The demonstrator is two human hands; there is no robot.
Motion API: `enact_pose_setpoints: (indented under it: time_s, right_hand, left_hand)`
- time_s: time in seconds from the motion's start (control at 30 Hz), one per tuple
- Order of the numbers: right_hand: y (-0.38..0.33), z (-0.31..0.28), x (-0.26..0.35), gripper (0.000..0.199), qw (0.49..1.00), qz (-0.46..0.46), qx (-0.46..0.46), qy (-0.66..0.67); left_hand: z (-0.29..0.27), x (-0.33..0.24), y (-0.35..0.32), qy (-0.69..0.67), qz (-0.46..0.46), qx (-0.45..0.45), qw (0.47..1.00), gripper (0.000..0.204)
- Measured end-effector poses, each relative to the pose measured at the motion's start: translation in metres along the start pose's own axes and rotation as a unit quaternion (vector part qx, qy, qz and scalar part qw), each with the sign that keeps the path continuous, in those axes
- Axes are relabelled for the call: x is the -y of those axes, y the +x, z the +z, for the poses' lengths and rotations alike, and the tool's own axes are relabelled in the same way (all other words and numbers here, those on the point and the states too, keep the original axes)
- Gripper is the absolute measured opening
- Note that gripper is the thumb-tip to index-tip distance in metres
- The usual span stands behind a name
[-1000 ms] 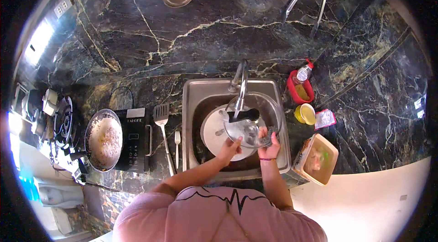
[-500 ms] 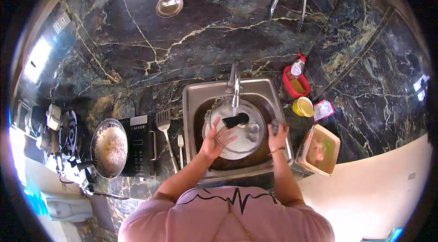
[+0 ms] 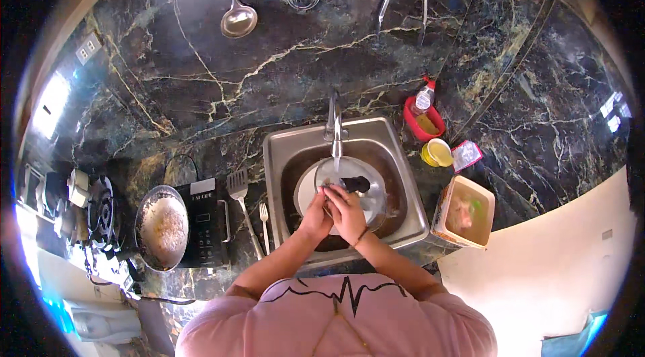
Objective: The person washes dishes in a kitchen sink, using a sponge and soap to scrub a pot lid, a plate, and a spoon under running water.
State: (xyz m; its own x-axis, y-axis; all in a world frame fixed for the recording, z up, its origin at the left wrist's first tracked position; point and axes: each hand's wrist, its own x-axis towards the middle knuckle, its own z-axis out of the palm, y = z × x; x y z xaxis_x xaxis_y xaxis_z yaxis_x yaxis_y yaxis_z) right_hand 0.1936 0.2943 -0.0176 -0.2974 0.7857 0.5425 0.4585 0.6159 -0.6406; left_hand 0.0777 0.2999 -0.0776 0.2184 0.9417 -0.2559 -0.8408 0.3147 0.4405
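Note:
A clear glass lid [image 3: 374,201] with a black knob [image 3: 356,184] sits in the steel sink [image 3: 410,201], over a pale round dish [image 3: 306,185]. Water runs from the faucet [image 3: 335,130] onto it. My left hand [image 3: 314,217] and my right hand [image 3: 347,214] meet at the lid's near side, fingers closed and pressed together. A bit of dark grey shows between them, seemingly the scouring pad. What my left fingers grip is hidden.
Left of the sink lie a slotted turner [image 3: 238,185], a fork [image 3: 264,217] and a pan [image 3: 163,226] on a black cooktop [image 3: 205,222]. To the right stand a red container [image 3: 430,130] with a bottle [image 3: 424,97], a yellow tub [image 3: 437,153] and a beige container [image 3: 490,212] holding food.
My hands, apart on either side of the lid before, have come together. My right hand moved left with the grey scouring pad; my open left hand closed. The lid shifted and the view turned slightly.

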Motion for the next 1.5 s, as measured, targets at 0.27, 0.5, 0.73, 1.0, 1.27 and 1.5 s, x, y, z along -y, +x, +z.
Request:
enact_pose_setpoints:
  time_s: [0.27, 0.5, 0.73, 1.0, 1.27, 1.5]
  right_hand:
    - [-0.058, -0.030, -0.094, 0.036, 0.988, 0.141, -0.059, 0.011]
    - [0.016, -0.040, -0.190, 0.026, 0.985, 0.063, -0.009, -0.159]
    - [0.129, -0.049, -0.238, 0.031, 0.929, -0.005, -0.042, -0.369]
    - [0.157, -0.015, -0.192, 0.064, 0.943, 0.058, 0.215, -0.248]
    - [0.151, 0.038, -0.195, 0.044, 0.982, 0.011, 0.189, -0.004]
    - [0.166, 0.040, -0.177, 0.038, 0.956, 0.157, 0.197, -0.148]
  left_hand:
    - [-0.003, -0.066, -0.043, 0.067, -0.023, -0.085, 0.994, 0.064]
    - [-0.005, -0.079, -0.055, 0.104, -0.020, -0.128, 0.986, 0.064]
    - [-0.028, -0.092, -0.057, 0.059, 0.032, -0.139, 0.988, 0.061]
    - [-0.044, -0.107, -0.073, 0.012, 0.109, -0.148, 0.983, 0.056]
    - [-0.033, -0.118, -0.068, 0.047, 0.153, -0.171, 0.972, 0.055]
    - [-0.030, -0.127, -0.080, 0.113, 0.163, -0.184, 0.963, 0.063]
